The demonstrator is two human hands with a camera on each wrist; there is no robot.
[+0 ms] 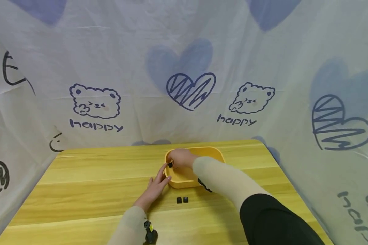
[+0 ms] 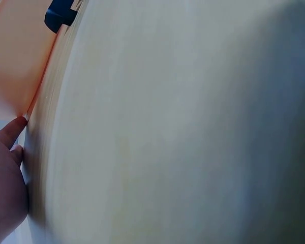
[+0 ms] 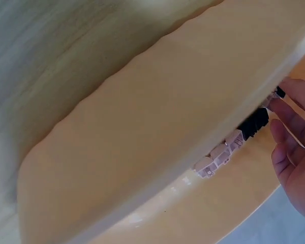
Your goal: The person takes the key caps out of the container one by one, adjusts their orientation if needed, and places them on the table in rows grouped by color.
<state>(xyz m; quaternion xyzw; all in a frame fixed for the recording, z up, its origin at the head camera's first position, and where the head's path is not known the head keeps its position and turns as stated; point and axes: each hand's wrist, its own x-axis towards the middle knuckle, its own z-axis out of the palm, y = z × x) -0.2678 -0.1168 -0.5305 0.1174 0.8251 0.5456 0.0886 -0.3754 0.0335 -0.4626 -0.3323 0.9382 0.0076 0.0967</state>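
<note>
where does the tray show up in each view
Head: the tray is just below centre, with the right hand in it.
Left wrist: upper left corner, cut off.
Right wrist: large, running from lower left to upper right.
Shared landmark: the table, in all three.

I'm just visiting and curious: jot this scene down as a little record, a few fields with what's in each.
Surface: wood-grain table
Container: yellow tray
Left hand: fingers touching the tray's left side
Right hand: inside the tray, fingers at a small dark piece; grip unclear
Also in tray: black piece and pale pieces, in a row
Before tray: two black pieces, side by side
Backdrop: pale printed cloth
</note>
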